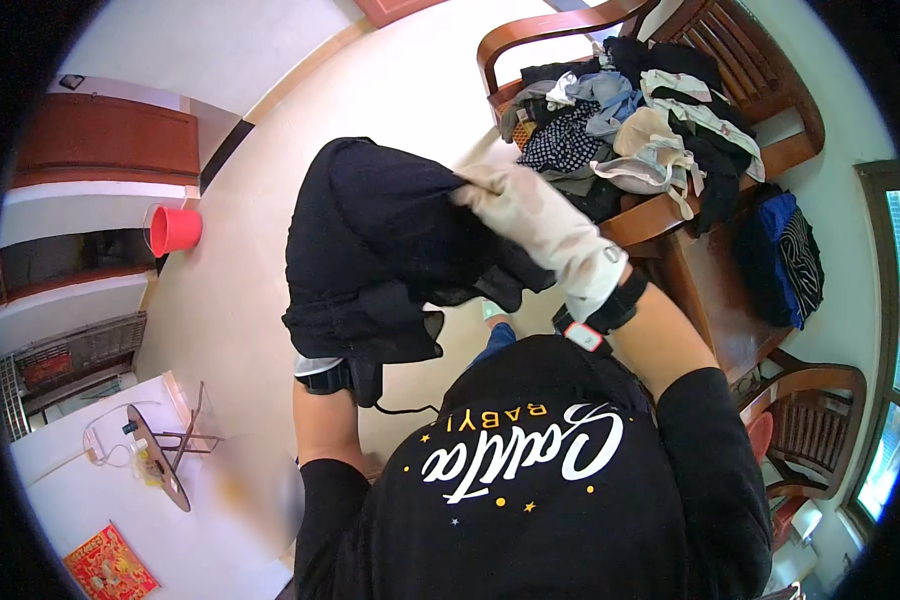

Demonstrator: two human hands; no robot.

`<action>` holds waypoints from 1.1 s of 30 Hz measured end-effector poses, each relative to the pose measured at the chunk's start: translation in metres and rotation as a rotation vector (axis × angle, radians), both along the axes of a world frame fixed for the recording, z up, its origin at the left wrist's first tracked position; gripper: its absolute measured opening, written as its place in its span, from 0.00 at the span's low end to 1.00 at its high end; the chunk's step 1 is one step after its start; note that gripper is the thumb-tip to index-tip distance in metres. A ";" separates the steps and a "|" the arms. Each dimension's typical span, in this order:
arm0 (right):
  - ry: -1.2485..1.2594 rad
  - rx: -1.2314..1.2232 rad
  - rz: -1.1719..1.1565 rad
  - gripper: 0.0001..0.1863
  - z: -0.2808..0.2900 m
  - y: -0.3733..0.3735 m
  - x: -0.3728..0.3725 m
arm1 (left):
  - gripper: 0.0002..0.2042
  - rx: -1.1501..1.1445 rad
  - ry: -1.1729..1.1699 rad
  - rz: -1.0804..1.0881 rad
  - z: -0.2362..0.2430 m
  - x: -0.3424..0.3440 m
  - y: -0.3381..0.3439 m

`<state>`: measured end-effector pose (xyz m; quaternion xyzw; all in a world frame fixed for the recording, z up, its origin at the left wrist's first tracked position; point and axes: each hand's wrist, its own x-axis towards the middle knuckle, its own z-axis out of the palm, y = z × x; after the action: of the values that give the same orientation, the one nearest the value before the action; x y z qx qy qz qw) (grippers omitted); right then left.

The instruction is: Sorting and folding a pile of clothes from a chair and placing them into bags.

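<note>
A dark black garment (380, 240) hangs bunched in the middle of the view. My right hand (515, 210), in a whitish glove, grips its upper right part with the fingers closed. My left hand (318, 366) is mostly covered by the lower left of the same cloth; only the glove's pale cuff shows, so its fingers are hidden. Dark straps with devices sit on both wrists.
A wooden armchair (790, 120) at upper right holds a clothing pile (620, 110). A wooden table (710, 310) bears a folded dark stack (778, 255). Another chair (810, 430) stands lower right. A red bucket (176, 230) and a narrow folding board (160, 460) are at left.
</note>
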<state>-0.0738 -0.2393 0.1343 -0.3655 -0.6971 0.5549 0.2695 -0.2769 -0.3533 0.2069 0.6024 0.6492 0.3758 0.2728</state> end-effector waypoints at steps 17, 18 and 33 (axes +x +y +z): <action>0.284 0.371 -0.085 0.18 0.035 -0.018 -0.019 | 0.36 -0.160 -0.379 -0.106 -0.080 0.034 0.021; 0.073 0.653 -0.007 0.18 0.041 -0.026 -0.031 | 0.36 -0.153 -0.395 -0.091 -0.089 0.040 0.023; -0.329 -0.219 0.261 0.21 -0.047 -0.038 0.065 | 0.35 -0.117 -0.215 0.071 -0.041 -0.024 0.001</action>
<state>-0.0085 -0.2772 0.0872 -0.3848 -0.7087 0.5902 0.0370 -0.3013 -0.3523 0.1657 0.5185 0.6579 0.4090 0.3620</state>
